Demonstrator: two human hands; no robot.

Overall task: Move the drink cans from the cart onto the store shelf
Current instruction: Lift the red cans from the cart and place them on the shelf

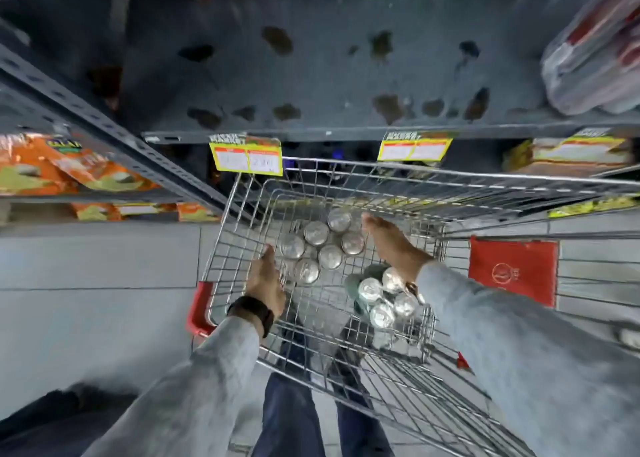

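Note:
A wire shopping cart (239, 200) stands against a grey metal shelf (311, 75). Inside it, a pack of several silver-topped drink cans (322, 245) stands upright near the far end. A second, green-sided pack (381, 300) sits closer to me on the right. My left hand (266, 276) reaches down inside the cart just left of the far pack, fingers apart, holding nothing. My right hand (391, 241) hovers flat to the right of that same pack, partly over the green one, also holding nothing. The shelf board facing me is bare and stained.
Shrink-wrapped red packs (595, 58) lie at the shelf's right end. Yellow price tags (246, 158) hang from its front edge. Orange packets (52, 169) fill the lower left shelf. A red flap (512, 269) hangs on the cart's right side. Grey tiled floor lies to the left.

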